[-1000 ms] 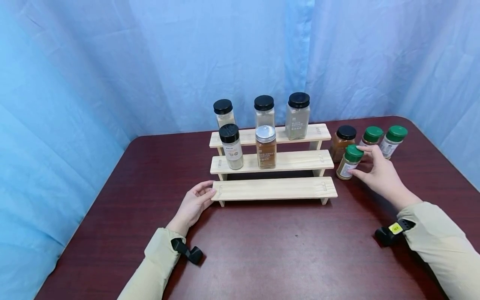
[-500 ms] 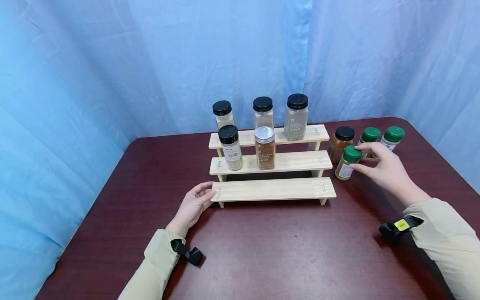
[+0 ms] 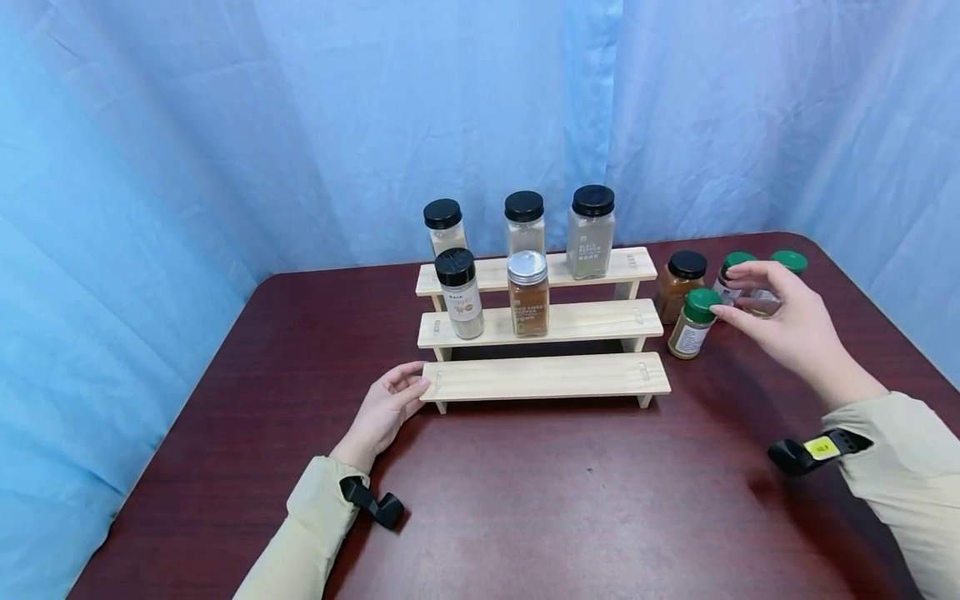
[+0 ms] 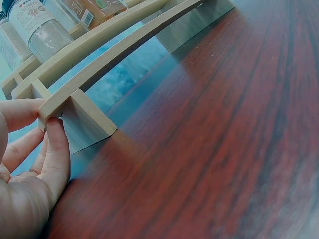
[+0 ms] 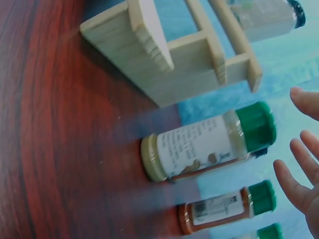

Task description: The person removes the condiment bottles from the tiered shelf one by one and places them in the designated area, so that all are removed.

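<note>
My left hand (image 3: 386, 408) pinches the left end of the lowest shelf on a three-tier wooden spice rack (image 3: 547, 377). In the left wrist view, its fingers (image 4: 57, 149) meet the shelf end from above and below. At the rack's right stands an upright spice jar with a green lid (image 3: 693, 327). My right hand (image 3: 787, 321) is spread just right of that lid, holding nothing. Seen from the right wrist, a gap separates the fingers (image 5: 289, 181) from the jar's green cap (image 5: 256, 127); its pale printed label (image 5: 197, 142) faces the camera.
A black-lidded brown jar (image 3: 677, 292) and two more green-lidded jars stand behind, one lid (image 3: 790, 262) partly behind my hand. The middle shelf bears a black-capped shaker (image 3: 462, 304) and a silver-lidded jar (image 3: 529, 304); several black-lidded jars line the top shelf. Blue curtain (image 3: 375, 125) surrounds the table.
My right hand has come off the front green-lidded jar and drawn back to the right, its fingers spreading. The jar stays by the rack, and my left hand keeps its hold.
</note>
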Demonstrator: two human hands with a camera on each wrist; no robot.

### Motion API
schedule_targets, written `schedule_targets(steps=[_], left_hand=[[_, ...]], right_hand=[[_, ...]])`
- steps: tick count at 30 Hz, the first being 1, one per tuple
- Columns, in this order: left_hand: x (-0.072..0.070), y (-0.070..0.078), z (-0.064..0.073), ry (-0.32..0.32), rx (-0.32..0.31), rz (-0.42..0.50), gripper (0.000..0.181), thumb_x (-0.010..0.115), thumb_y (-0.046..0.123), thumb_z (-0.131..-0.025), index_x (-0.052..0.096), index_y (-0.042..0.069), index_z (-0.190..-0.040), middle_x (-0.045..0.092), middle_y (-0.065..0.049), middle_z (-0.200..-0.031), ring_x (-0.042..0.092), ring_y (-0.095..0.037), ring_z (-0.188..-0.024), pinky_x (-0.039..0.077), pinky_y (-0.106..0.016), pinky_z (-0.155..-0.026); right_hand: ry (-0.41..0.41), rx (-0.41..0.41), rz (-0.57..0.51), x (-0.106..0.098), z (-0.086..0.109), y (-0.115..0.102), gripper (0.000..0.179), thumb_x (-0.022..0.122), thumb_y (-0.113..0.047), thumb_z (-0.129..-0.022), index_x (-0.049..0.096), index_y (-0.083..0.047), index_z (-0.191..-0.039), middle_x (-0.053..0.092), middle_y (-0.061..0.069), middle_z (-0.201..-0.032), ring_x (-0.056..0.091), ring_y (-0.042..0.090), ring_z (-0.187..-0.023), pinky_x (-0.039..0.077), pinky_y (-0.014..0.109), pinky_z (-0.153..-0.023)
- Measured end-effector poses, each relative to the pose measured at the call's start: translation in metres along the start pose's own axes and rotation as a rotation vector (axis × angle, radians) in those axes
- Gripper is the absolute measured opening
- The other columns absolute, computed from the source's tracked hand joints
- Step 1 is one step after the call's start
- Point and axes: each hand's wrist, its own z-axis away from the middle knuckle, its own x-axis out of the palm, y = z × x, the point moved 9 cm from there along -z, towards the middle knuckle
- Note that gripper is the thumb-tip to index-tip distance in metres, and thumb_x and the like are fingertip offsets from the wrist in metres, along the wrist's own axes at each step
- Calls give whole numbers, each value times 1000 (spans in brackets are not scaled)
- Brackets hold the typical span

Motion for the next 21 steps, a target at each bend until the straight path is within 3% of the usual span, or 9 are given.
schedule_targets(steps=[21], left_hand=[[1, 0, 0, -8, -2, 11, 43, 49, -5, -93, 38, -7, -134, 56, 5, -86, 60, -2, -76, 51, -16, -71]], right_hand=[[-61, -178, -133, 22, 7, -64, 48, 70, 7, -79, 52, 0, -123, 55, -14, -110, 55, -9, -96, 43, 3, -80]])
